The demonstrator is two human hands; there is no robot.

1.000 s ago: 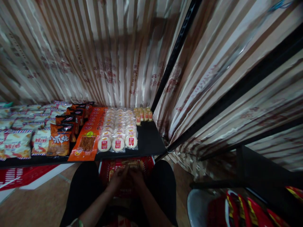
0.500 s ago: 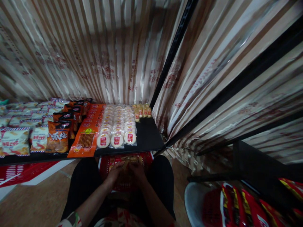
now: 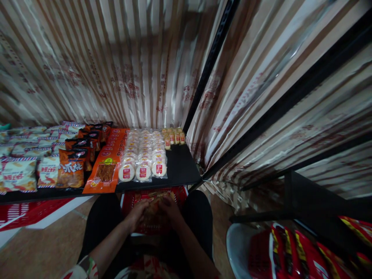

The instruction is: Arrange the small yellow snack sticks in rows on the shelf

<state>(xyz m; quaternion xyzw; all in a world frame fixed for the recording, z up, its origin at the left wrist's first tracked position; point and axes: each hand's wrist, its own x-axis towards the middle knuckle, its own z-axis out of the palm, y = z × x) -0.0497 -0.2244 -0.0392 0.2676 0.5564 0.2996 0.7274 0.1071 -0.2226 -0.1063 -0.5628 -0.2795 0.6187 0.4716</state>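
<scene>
My left hand (image 3: 139, 212) and my right hand (image 3: 170, 207) meet low in front of my lap, fingers closed around a small yellowish wrapped snack (image 3: 154, 202). Its details are dim and partly covered by my fingers. Below them is a red basket (image 3: 126, 199) with similar yellowish pieces inside, between my knees. On the black shelf (image 3: 186, 166) ahead, several small yellow wrapped snacks (image 3: 177, 136) stand in the back right corner. Beside them lie rows of round white packaged crackers (image 3: 143, 171).
An orange stick-snack bag (image 3: 100, 176), orange-and-black bags (image 3: 71, 167) and white snack bags (image 3: 19, 174) fill the shelf's left. Black posts (image 3: 212, 58) and striped curtains (image 3: 130, 58) enclose it. A pale tub (image 3: 240, 248) with red packets sits at lower right.
Both hands stay together over the basket, with the fingers shifting slightly around the wrapped snack. My right forearm has moved a little. The shelf goods have not changed.
</scene>
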